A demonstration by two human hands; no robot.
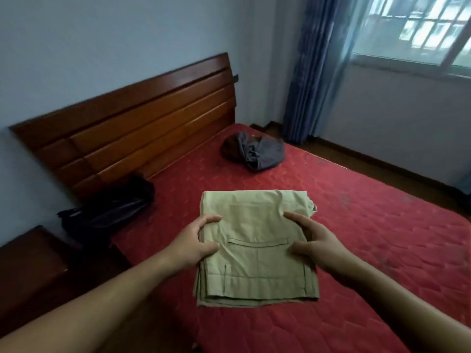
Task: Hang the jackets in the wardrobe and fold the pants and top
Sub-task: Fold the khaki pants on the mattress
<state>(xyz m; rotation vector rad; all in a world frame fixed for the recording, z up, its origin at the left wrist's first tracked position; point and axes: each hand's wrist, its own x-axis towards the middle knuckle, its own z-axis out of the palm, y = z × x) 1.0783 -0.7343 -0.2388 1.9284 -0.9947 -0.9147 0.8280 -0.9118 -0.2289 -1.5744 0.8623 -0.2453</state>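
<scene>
Both bare forearms extend forward and converge toward the centre. The left hand (196,240) grips the left edge of the folded pants (254,266), with its digits curled over the top surface. The right hand (314,242) grips the opposite edge in a mirrored pose.

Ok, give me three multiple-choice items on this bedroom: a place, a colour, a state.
1. Where does the crumpled grey garment lie? A. floor B. far side of the red quilted mattress C. windowsill
2. What colour is the long curtain? A. blue B. yellow C. white
3. How are the pale green pants? A. on a hanger B. heaped C. folded flat, held by the left hand and right hand

B: it lies on the mattress, beyond the pants. A: its folds are plainly blue. C: stacked edges show, and both hands grip its sides.
</scene>
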